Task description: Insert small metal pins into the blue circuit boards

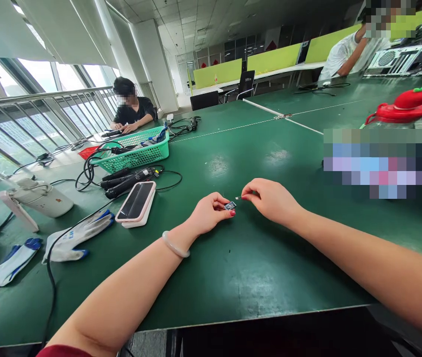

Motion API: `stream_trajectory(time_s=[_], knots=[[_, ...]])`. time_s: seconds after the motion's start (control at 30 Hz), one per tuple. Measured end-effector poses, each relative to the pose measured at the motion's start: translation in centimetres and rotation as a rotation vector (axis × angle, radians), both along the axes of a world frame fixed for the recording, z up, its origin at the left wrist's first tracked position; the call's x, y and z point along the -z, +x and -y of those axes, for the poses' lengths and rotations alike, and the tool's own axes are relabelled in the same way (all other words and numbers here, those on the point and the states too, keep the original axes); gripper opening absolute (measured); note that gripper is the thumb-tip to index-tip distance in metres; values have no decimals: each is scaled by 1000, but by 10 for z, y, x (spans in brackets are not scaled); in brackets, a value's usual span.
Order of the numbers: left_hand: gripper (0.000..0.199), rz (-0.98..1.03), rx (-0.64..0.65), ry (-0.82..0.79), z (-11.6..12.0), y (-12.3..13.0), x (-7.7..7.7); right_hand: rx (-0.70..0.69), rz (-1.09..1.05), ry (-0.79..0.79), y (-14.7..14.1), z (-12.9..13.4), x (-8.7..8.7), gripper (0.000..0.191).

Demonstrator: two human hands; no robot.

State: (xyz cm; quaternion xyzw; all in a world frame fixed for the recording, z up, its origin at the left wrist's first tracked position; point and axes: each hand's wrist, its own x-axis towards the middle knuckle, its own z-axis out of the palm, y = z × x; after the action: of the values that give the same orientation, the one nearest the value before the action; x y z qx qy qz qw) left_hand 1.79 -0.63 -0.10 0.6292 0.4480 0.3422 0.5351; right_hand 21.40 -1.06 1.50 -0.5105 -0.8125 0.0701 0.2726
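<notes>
Left hand (208,214) pinched small blue-and-white board (229,206) over green table (211,287). Right hand (270,198) pinched tiny pale piece (237,198), close to board's two o'clock side, long axis roughly nine-to-three. Whether they touched: could not tell.

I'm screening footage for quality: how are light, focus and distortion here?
Head view: windows at left look washed out; pale sheen patches mark the green tabletop; a soft shadow lies under the right forearm; wide-angle stretching toward the edges; mosaic blocks at right; the small board in the left hand lacks fine detail.
</notes>
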Motion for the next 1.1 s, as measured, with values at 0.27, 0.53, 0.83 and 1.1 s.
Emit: stream_trajectory(time_s=[0.27, 0.53, 0.83, 1.1], knots=[[31, -34, 38, 32, 1, 0, -1, -159, 51, 86, -13, 11, 5, 17], [29, -45, 41, 29, 2, 1, -3, -148, 115, 116, -12, 11, 4, 19], [30, 54, -31, 17, -1, -1, -2, -80, 99, 51, -9, 8, 8, 21], [36, 177, 59, -80, 4, 1, -7, -54, 159, 129, -19, 15, 10, 27]])
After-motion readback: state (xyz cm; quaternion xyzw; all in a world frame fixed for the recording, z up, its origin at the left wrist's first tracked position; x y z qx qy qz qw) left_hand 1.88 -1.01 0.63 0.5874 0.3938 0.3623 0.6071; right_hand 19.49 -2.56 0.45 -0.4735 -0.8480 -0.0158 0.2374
